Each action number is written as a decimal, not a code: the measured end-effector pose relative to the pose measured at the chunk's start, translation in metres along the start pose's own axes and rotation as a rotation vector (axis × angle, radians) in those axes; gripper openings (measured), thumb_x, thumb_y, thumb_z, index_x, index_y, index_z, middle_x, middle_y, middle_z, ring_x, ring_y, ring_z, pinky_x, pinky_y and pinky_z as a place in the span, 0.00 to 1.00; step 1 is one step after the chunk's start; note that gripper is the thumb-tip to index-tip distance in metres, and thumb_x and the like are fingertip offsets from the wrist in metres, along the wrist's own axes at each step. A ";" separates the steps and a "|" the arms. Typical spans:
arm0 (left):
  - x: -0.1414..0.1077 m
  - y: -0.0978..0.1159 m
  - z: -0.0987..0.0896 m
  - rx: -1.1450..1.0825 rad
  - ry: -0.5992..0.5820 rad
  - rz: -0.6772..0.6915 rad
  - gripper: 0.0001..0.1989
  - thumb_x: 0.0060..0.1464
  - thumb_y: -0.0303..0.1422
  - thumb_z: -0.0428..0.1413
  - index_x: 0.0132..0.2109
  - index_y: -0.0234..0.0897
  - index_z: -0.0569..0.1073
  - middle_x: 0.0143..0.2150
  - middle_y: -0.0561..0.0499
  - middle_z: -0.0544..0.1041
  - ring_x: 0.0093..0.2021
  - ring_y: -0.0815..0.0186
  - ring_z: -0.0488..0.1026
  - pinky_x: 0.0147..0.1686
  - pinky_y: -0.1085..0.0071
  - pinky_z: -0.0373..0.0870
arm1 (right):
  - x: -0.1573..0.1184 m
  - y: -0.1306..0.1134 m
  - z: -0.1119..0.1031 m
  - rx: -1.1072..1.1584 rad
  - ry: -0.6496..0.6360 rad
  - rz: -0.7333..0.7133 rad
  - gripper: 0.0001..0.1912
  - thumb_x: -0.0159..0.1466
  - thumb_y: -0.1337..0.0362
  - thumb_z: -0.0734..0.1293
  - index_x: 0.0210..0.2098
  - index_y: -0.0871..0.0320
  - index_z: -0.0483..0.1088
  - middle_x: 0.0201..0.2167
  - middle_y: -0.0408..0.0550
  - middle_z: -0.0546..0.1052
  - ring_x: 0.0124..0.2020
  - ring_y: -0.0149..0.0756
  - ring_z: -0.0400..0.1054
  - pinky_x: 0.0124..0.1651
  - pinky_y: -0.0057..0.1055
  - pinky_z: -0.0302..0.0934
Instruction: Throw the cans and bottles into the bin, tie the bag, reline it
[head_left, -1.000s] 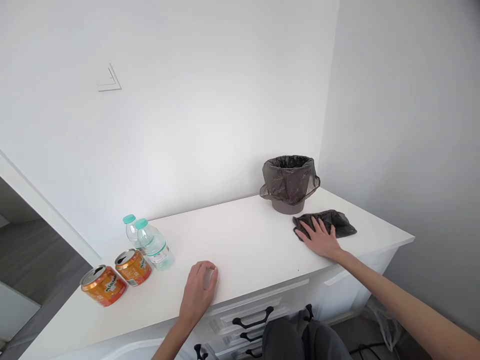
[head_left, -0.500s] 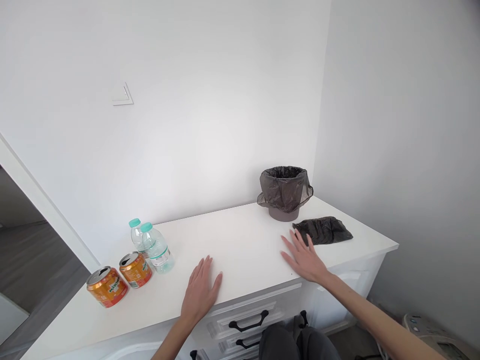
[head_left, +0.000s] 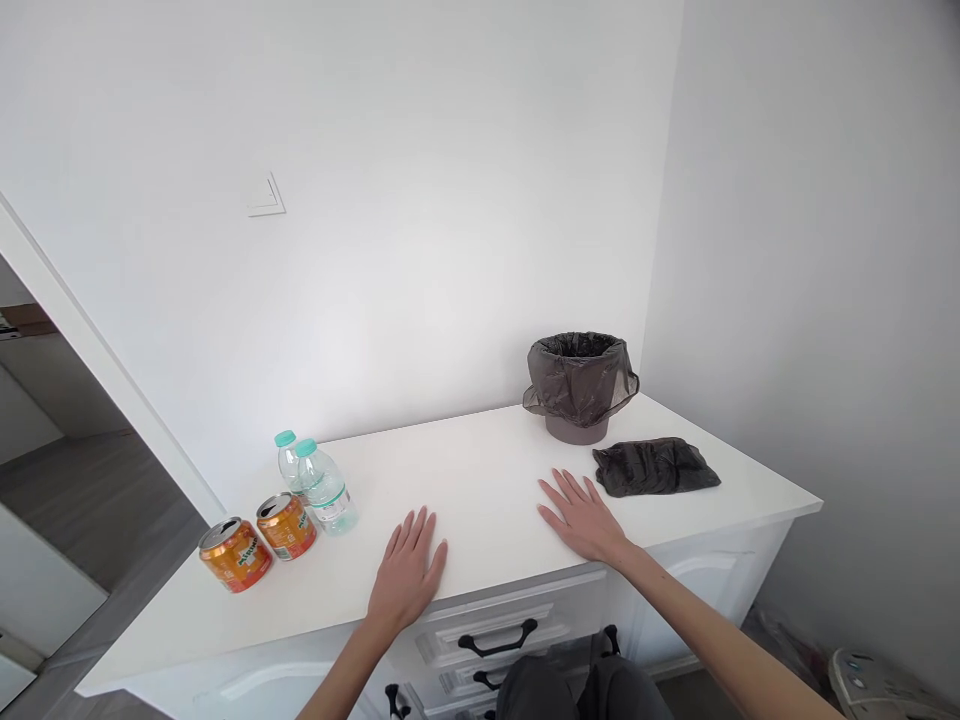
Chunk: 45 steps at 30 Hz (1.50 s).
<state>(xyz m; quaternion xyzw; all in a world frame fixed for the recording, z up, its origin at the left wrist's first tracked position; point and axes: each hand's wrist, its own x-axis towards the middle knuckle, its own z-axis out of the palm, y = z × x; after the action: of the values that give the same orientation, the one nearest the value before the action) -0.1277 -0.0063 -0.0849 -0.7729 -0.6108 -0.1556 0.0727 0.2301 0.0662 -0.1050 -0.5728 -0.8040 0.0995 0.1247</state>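
Observation:
My left hand (head_left: 407, 572) lies flat on the white dresser top (head_left: 480, 480), fingers stretched out, holding nothing. To its left stand a clear plastic bottle (head_left: 327, 490) with a teal cap and a second bottle (head_left: 288, 460) partly hidden behind it. In front of them are two orange soda cans, one can (head_left: 286, 527) beside the bottles and another can (head_left: 235, 556) farther left. My right hand (head_left: 581, 518) rests palm down near the front edge, fingers spread. Just right of its fingers lies a folded black plastic bag (head_left: 656, 467). Behind stands a small bin (head_left: 577, 385) lined with a black bag.
A wall with a light switch (head_left: 268, 196) rises behind the dresser, and another wall closes off the right. Drawers with black handles (head_left: 498, 640) sit below the front edge, close to my knees. A light-coloured appliance (head_left: 885, 685) stands on the floor at lower right.
My right hand has drawn left, away from the black bag, onto the bare white top. My left hand stays in place. The view has shifted slightly left.

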 end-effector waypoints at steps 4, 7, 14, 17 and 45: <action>0.001 0.003 -0.002 -0.005 0.011 0.005 0.30 0.70 0.47 0.45 0.72 0.41 0.63 0.75 0.45 0.60 0.75 0.51 0.55 0.72 0.46 0.55 | 0.000 0.001 0.001 -0.005 0.019 0.002 0.40 0.73 0.38 0.41 0.76 0.51 0.49 0.78 0.48 0.42 0.79 0.43 0.32 0.77 0.51 0.24; 0.001 0.005 -0.004 -0.006 0.010 0.003 0.29 0.70 0.47 0.45 0.72 0.42 0.63 0.75 0.45 0.61 0.75 0.52 0.55 0.72 0.46 0.54 | -0.001 0.002 0.000 0.004 0.026 0.005 0.39 0.74 0.40 0.42 0.76 0.51 0.50 0.78 0.48 0.43 0.79 0.44 0.33 0.77 0.51 0.24; 0.002 0.009 -0.007 -0.017 -0.005 -0.025 0.29 0.70 0.47 0.45 0.72 0.42 0.62 0.75 0.46 0.60 0.75 0.53 0.54 0.72 0.47 0.54 | -0.003 0.002 -0.003 0.009 0.023 0.002 0.37 0.75 0.43 0.43 0.76 0.52 0.50 0.78 0.49 0.43 0.79 0.43 0.32 0.77 0.51 0.24; 0.001 0.009 -0.008 -0.013 -0.007 -0.030 0.29 0.70 0.46 0.45 0.72 0.43 0.62 0.75 0.47 0.60 0.75 0.54 0.55 0.72 0.48 0.54 | -0.003 0.001 -0.003 0.012 0.026 0.006 0.36 0.75 0.43 0.44 0.76 0.52 0.50 0.78 0.48 0.43 0.79 0.43 0.32 0.77 0.51 0.24; 0.002 0.006 -0.006 -0.004 0.013 -0.015 0.28 0.71 0.44 0.43 0.71 0.40 0.65 0.74 0.46 0.63 0.75 0.52 0.57 0.72 0.47 0.57 | 0.000 -0.002 0.000 0.003 0.090 0.034 0.33 0.75 0.48 0.48 0.74 0.53 0.56 0.77 0.46 0.49 0.78 0.41 0.39 0.77 0.49 0.30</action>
<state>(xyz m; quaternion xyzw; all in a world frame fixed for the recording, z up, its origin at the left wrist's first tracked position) -0.1228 -0.0080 -0.0785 -0.7675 -0.6157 -0.1627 0.0739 0.2285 0.0659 -0.1041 -0.5900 -0.7876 0.0772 0.1599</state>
